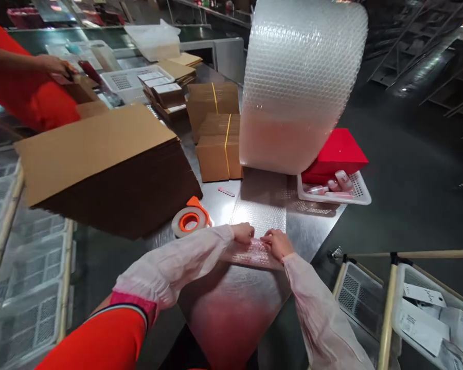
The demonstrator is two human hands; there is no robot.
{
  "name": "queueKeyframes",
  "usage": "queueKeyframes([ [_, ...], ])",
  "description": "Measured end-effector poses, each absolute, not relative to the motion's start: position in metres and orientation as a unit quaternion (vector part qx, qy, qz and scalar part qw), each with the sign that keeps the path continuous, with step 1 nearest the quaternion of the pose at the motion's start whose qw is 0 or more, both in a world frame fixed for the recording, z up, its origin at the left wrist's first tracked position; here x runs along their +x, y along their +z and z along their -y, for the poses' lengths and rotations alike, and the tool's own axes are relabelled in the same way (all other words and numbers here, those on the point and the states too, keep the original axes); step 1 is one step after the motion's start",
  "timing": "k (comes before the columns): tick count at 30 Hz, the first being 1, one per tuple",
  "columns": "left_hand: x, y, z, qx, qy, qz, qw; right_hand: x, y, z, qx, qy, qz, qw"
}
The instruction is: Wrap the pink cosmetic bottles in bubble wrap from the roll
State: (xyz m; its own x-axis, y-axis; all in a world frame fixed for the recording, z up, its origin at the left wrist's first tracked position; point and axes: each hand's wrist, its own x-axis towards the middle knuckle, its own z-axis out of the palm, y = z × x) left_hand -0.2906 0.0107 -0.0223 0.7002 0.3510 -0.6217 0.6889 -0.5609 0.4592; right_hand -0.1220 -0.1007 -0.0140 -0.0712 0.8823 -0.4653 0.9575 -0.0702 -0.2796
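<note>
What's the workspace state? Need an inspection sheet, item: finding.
Surface: metal table, shiny, glare in places.
Work items: bubble wrap sheet lying on the table, near end folded, pinkish; contents unclear. Bubble wrap roll at the far end.
Clutter: tape roll, small pink strip, large cardboard stack, strapped cardboard, white basket with pink bottles, red box.
Grips: left grip and right grip, bare hands, both at the folded wrap; how tightly closed unclear.
Cables: nothing seen.
Surroundings: co-worker's hand upper left; crate lower right.
</note>
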Motion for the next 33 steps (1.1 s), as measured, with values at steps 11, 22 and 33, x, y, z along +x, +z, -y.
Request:
queueKeyframes([
  [11,-0.330,-0.015,-0.090,0.863,-0.098,-0.436,0.236,-0.157,-0.011,0.117,0.765,-0.246,-0.592,0.066],
  [22,-0.350,-0.013,-0.140,0.856,-0.131,-0.443,0.231,-0.156,-0.016,0.125,0.797,-0.291,-0.530,-0.012],
  [33,-0.285,-0.020,-0.057,0.860,-0.217,-0.289,0.360,-0.143,-0.026,0.136,0.884,-0.281,-0.374,-0.001],
])
